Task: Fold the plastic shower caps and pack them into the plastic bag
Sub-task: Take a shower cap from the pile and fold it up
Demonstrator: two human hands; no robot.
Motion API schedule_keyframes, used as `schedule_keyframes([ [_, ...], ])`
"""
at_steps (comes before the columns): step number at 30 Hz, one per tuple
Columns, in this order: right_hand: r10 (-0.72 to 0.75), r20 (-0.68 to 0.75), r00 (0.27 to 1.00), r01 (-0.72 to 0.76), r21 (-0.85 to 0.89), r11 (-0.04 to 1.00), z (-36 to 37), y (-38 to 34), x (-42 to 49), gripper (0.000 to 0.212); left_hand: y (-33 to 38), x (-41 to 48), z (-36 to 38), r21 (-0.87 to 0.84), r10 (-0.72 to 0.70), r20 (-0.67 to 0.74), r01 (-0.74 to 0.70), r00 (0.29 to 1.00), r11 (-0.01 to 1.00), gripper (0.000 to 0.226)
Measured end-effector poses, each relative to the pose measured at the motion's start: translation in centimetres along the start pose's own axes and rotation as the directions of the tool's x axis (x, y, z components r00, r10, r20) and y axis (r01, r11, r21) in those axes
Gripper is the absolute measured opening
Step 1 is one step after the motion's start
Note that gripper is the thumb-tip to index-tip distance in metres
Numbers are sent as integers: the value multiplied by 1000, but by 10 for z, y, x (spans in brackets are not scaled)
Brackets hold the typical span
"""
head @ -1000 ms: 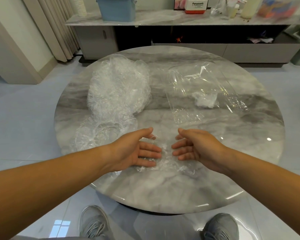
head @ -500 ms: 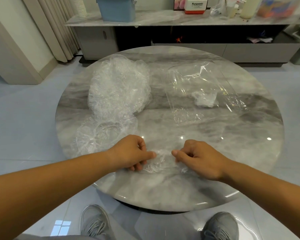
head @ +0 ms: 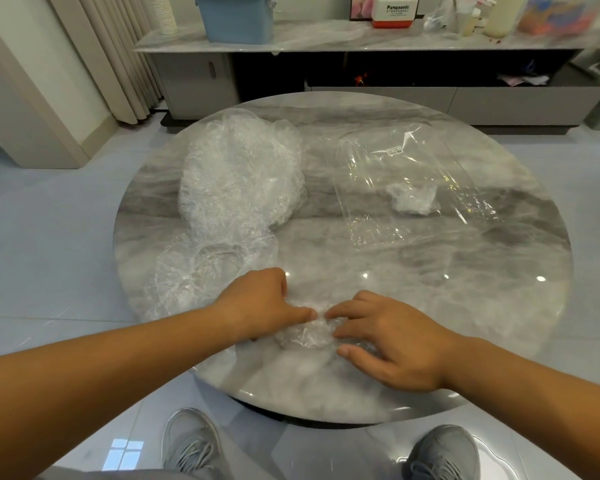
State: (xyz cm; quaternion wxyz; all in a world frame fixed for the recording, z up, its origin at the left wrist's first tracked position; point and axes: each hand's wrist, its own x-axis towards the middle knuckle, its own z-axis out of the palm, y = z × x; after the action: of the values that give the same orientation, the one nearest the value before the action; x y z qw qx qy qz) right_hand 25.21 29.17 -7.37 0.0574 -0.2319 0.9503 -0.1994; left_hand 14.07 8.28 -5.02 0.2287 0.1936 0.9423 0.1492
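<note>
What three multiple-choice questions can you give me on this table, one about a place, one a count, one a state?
1. Where is the pile of loose caps relative to the plastic bag?
A) to its left
B) inside it
C) on the floor
2. How many folded caps lie in the bag?
A) none
B) one
C) four
3. How is the cap near the table edge?
A) spread flat
B) bunched small under both hands
C) lifted in the air
Answers:
1 A, the pile sits left of the bag.
2 B, a single white bundle shows through the film.
3 B, the left hand and right hand both have fingers on the crumpled cap.
</note>
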Motion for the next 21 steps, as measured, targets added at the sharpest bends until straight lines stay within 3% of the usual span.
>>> schedule_keyframes([
  [6,58,19,998,-59,48,997,0,-2,-5,52,-3,5,-1,-58,84,23,-83,996,995,36],
  [10,78,33,996,-80,49,996,-1,-4,-7,54,0,4,-6,-320,31,108,6,994,947,31],
  [15,81,51,995,-81,6,997,2,-3,-7,57,3,-2,-11,-613,-56,327,257,943,747,21],
  [19,77,58,995,-69,-117,991,2,-5,-6,57,12,-4,-6,-814,20,426,373,905,445,11],
  [21,67,66,996,-60,-99,993,-1,-5,-8,54,16,-5,-1,-846,38,444,405,895,347,7],
])
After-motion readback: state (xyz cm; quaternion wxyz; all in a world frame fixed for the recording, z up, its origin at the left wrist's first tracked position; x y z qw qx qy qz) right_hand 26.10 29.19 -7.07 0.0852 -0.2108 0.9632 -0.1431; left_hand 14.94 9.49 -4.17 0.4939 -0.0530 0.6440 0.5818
